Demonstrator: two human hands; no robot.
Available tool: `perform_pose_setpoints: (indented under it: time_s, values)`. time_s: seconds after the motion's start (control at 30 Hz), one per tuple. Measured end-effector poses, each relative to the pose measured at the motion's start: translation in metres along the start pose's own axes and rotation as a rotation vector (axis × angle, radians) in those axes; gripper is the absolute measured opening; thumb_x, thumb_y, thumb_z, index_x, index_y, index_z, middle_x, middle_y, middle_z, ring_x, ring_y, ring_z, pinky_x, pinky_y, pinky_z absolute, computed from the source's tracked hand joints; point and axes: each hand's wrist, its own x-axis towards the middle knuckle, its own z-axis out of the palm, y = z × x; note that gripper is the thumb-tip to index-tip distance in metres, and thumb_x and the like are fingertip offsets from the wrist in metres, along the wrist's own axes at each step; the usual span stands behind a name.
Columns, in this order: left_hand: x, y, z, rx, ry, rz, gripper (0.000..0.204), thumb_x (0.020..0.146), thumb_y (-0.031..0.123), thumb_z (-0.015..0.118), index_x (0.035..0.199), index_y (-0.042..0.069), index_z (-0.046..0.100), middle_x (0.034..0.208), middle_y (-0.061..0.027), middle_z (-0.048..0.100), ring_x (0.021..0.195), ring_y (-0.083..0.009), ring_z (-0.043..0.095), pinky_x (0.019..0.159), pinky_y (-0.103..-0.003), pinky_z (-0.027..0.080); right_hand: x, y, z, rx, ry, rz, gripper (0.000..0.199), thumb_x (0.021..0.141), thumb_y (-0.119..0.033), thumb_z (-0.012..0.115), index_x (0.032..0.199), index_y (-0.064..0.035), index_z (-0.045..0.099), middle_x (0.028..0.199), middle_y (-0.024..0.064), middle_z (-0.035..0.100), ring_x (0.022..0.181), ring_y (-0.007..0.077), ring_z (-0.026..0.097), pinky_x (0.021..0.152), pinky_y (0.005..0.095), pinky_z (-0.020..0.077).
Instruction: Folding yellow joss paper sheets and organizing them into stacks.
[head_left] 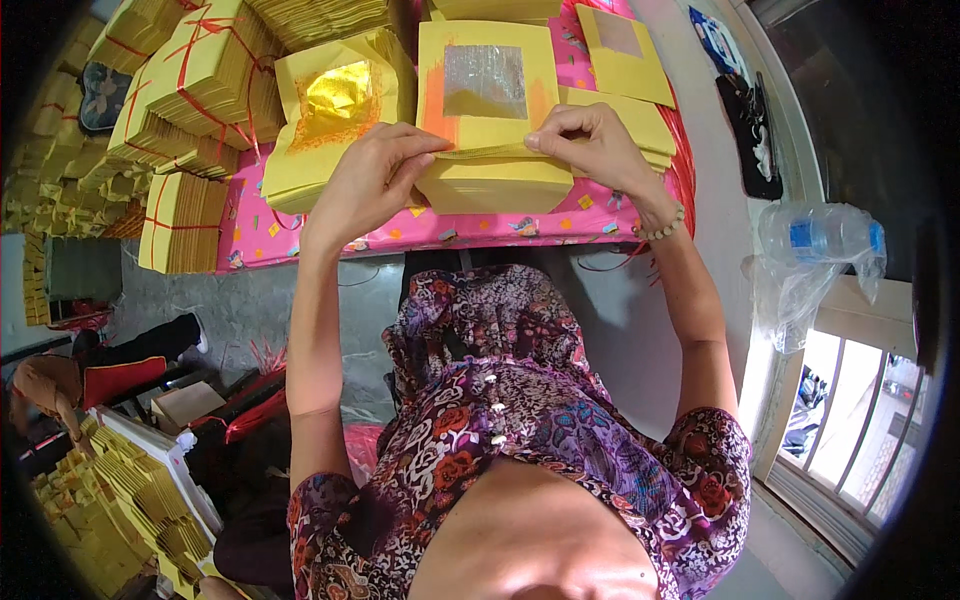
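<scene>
A thick stack of yellow paper point(495, 185) lies in front of me on a pink patterned cloth point(470, 232). Its top sheet point(540, 75) carries a silver foil square, with orange colouring along the sides. My left hand point(372, 178) is closed in a pinch at the sheet's near left corner. At the near right corner, my right hand point(598, 150) pinches the same edge between thumb and fingers. Along that edge the paper is slightly raised off the stack. Just left of it, a second yellow stack point(325, 165) bears a crinkled gold foil square.
More yellow sheets point(625, 60) lie at the right of the cloth beside red strings point(682, 150). Bundles tied with red string point(205, 75) are piled at the left. A plastic bottle point(835, 238) stands by the barred window point(850, 420). Another person point(50, 390) is at lower left.
</scene>
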Motion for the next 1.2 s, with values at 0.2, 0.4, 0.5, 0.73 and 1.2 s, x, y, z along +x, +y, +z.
perform_pose_setpoints:
  time_s: [0.2,0.4,0.5,0.73,1.2]
  values:
    - [0.001,0.002,-0.002,-0.004,-0.027,-0.035,0.022,0.09,0.01,0.051,0.104,-0.001,0.063,0.096,-0.0142,0.062,0.092,-0.0276,0.057,0.082,-0.034,0.045,0.0,0.0,0.0,0.016,-0.008,0.02,0.024,0.082,-0.018,0.07,0.071,0.003,0.065,0.062,-0.0031,0.052,0.057,0.0027,0.043,0.05,0.0221,0.0336]
    - [0.002,0.003,0.0,-0.076,0.022,-0.059,0.024,0.087,0.012,0.052,0.1,-0.003,0.065,0.09,-0.0157,0.061,0.087,-0.0315,0.057,0.078,-0.039,0.046,0.001,0.002,0.001,0.025,-0.008,0.036,0.024,0.081,-0.019,0.07,0.07,0.002,0.065,0.062,-0.0035,0.052,0.058,0.0027,0.043,0.051,0.022,0.0337]
    - [0.002,0.003,0.002,-0.099,0.039,-0.074,0.024,0.086,0.012,0.052,0.098,-0.003,0.065,0.089,-0.016,0.061,0.085,-0.0317,0.057,0.078,-0.039,0.046,0.001,0.002,0.001,0.017,-0.008,0.039,0.025,0.081,-0.02,0.071,0.07,0.0016,0.066,0.063,-0.0035,0.053,0.058,0.0027,0.044,0.051,0.022,0.0342]
    - [0.003,0.002,0.005,-0.094,0.08,-0.09,0.027,0.082,0.015,0.052,0.094,-0.003,0.067,0.085,-0.0169,0.063,0.083,-0.0314,0.058,0.078,-0.037,0.047,0.001,-0.001,0.002,0.034,-0.014,0.064,0.025,0.081,-0.02,0.071,0.069,0.0015,0.065,0.064,-0.0032,0.054,0.059,0.003,0.045,0.052,0.0219,0.0353]
    - [0.003,0.003,0.009,-0.095,0.131,-0.097,0.028,0.078,0.017,0.052,0.091,-0.003,0.068,0.086,-0.0174,0.064,0.081,-0.03,0.059,0.076,-0.037,0.047,0.001,-0.008,0.003,0.063,-0.019,0.109,0.024,0.081,-0.018,0.07,0.068,0.0004,0.063,0.062,-0.0044,0.054,0.059,0.0025,0.045,0.053,0.0216,0.0361]
